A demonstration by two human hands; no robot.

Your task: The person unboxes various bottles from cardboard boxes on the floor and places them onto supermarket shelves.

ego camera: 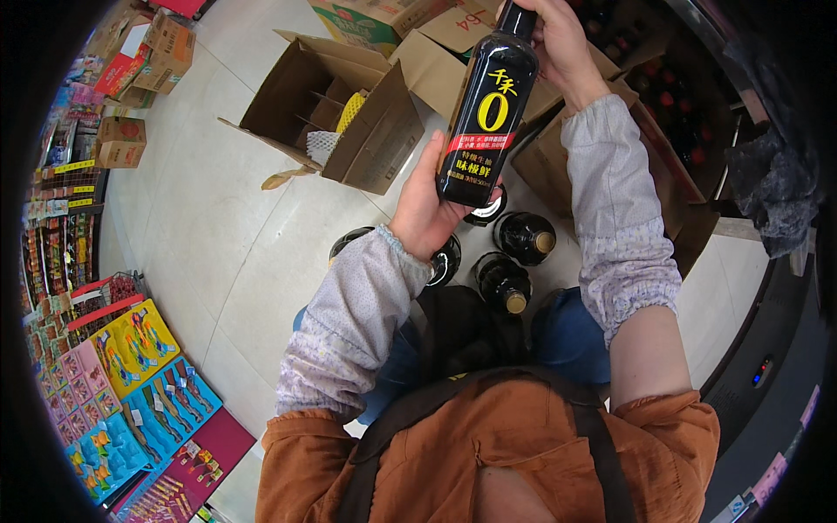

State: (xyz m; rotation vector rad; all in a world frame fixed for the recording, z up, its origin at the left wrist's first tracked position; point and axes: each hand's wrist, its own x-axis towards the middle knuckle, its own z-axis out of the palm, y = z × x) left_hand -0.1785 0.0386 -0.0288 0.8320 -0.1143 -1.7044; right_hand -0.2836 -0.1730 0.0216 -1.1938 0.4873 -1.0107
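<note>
A dark soy sauce bottle [487, 124] with a black, yellow and red label is held tilted in front of me. Its base rests in my left hand [425, 202], the thumb along its side. Around the neck and cap, my right hand [559, 46] is closed; part of those fingers is hidden behind the bottle. On the floor below stand several more dark bottles, among them one with a gold cap [503, 281] and another beside it [526, 236]. My left wrist partly covers some of them.
An open cardboard carton [340, 111] with dividers and foam net sleeves [324, 145] stands ahead on the tiled floor [196, 170]. More cartons [556, 163] lie on the right, near dark shelving holding bottles. Toy trays [157, 392] and snack racks line the left. A dark cabinet [752, 386] is at right.
</note>
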